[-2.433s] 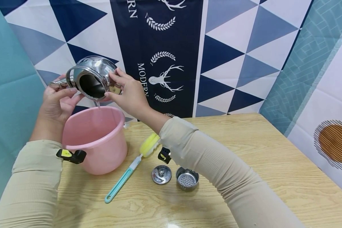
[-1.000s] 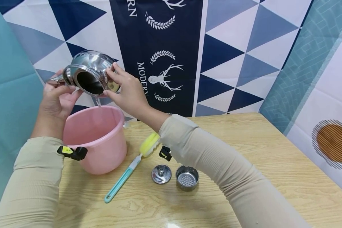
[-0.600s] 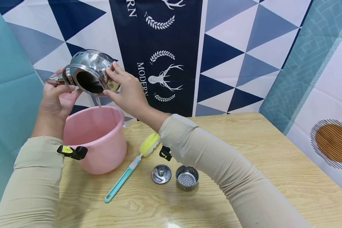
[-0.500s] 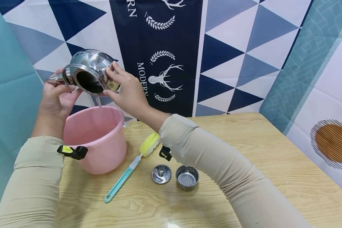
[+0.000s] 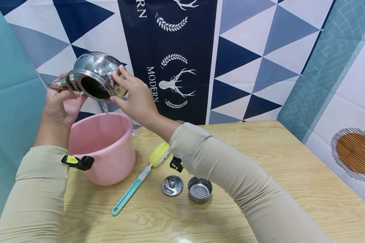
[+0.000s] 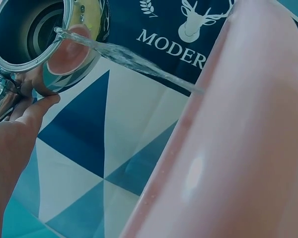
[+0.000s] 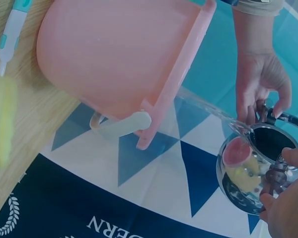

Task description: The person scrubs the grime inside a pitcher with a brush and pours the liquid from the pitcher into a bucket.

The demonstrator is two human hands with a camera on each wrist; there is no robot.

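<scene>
A shiny steel teapot (image 5: 98,65), lidless and tipped with its round mouth downward, is held above the pink bucket (image 5: 115,165). My left hand (image 5: 61,106) grips it at the left, around a narrow protruding part largely covered by the fingers. On the other side, my right hand (image 5: 137,94) holds the body near the rim between thumb and fingers. A stream of water (image 6: 126,57) runs from the teapot's lip into the bucket, clearly seen in the left wrist view. The bucket's bottom is hidden.
A bottle brush (image 5: 129,195) with a yellow sponge head lies right of the bucket. Nearby on the wooden table (image 5: 246,152) are a small steel lid (image 5: 172,186) and a perforated steel strainer (image 5: 199,189). A patterned cloth backdrop (image 5: 237,60) stands behind.
Since the earliest frame, both hands have raised the teapot slightly and tilted it a little further. The water stream has become thicker. Objects on the table have stayed put.
</scene>
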